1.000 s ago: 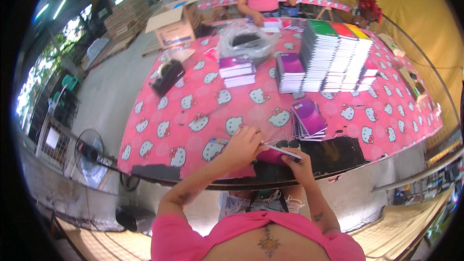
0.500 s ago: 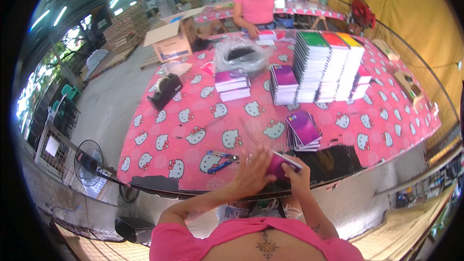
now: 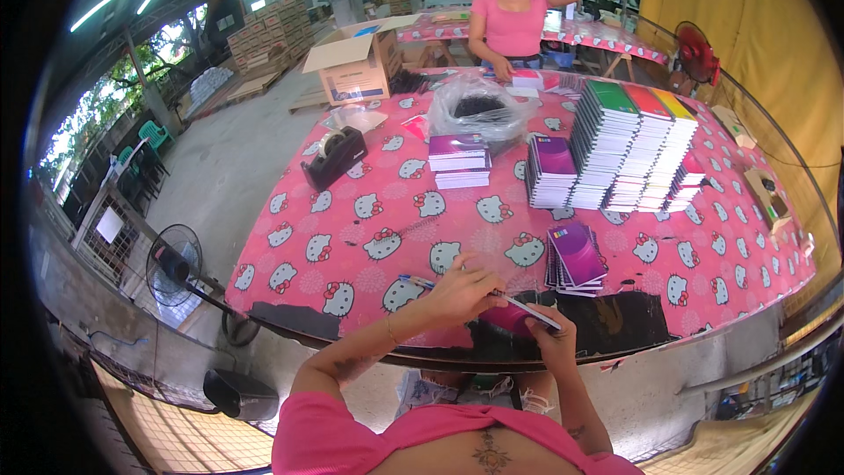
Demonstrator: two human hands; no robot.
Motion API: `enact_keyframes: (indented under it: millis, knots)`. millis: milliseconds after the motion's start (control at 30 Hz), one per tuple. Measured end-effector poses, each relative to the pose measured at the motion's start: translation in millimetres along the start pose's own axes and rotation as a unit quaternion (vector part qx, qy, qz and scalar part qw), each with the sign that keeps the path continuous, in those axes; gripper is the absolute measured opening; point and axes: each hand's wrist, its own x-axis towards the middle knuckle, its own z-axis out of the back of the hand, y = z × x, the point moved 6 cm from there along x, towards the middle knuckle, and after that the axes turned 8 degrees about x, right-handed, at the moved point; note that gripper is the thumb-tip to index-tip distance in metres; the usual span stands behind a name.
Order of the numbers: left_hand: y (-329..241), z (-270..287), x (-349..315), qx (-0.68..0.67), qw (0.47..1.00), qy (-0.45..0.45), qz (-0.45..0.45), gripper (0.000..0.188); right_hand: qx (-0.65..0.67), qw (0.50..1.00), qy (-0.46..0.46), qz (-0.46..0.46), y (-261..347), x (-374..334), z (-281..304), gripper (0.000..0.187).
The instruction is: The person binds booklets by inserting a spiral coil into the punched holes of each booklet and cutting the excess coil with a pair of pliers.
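A purple-covered notebook (image 3: pixel 510 318) is held tilted over the table's near edge. My right hand (image 3: pixel 554 336) grips its right end, thumb on the cover. At its upper left edge my left hand (image 3: pixel 468 290) has its fingers bent against the notebook; the fingertips are partly hidden. Just beyond my left wrist lie blue-handled pliers (image 3: pixel 415 281), mostly covered by that hand. A short stack of purple spiral notebooks (image 3: pixel 576 255) sits beyond my right hand.
Tall notebook stacks (image 3: pixel 615 149) stand at the right; smaller purple stacks (image 3: pixel 459 158) are mid-table. Beyond are a plastic bag of black material (image 3: pixel 483 110), a tape dispenser (image 3: pixel 336 158) and an open carton (image 3: pixel 356 66). A person (image 3: pixel 514 22) stands across the table; a fan (image 3: pixel 173 264) is left.
The view has shifted, so the table sits lower and further right. My left hand, flat on the notebook's cover before, now has bent fingers at its edge. My right hand keeps its grip.
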Motion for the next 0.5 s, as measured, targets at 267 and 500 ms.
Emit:
enact_keyframes:
  millis: [267, 500]
  knots:
    - [-56, -49, -41, 0.155, 0.985, -0.055, 0.040, 0.085, 0.062, 0.994, -0.093, -0.006, 14, -1, -1, 0.028]
    - [-62, -34, -20, 0.113, 0.993, -0.031, 0.005, 0.084, 0.092, 0.989, -0.106, -0.038, 17, -5, 6, 0.029]
